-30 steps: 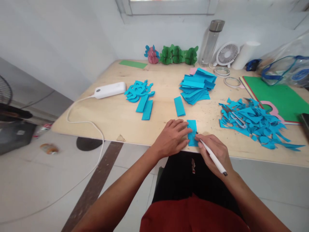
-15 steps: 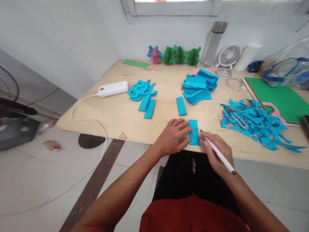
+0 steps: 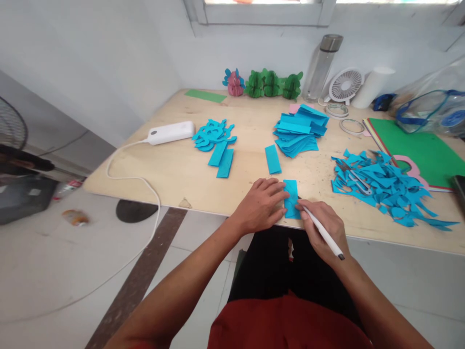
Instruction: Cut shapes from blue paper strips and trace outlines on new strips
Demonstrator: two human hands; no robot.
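A small blue paper strip (image 3: 291,198) lies at the table's front edge, with faint drawn lines on it. My left hand (image 3: 262,204) rests flat beside it, fingers spread and fingertips pressing its left side. In my right hand (image 3: 324,227) is a white pen (image 3: 324,234), its dark tip at the strip's right edge. Just beyond lies another blue strip (image 3: 273,159). A stack of folded blue paper (image 3: 298,132) sits farther back. To the left are blue cut-out shapes (image 3: 212,134) with two blue strips (image 3: 221,160) against them.
Blue paper scraps (image 3: 390,186) with a small cutter (image 3: 358,179) on them lie at right, by green paper sheets (image 3: 421,152). A power bank (image 3: 171,133) with a cable is at left. Paper figures (image 3: 271,83), a bottle (image 3: 323,68) and a small fan (image 3: 346,84) stand at the back.
My right hand has moved slightly left, bringing the pen tip from just off the blue strip to its right edge. My left hand stays in place.
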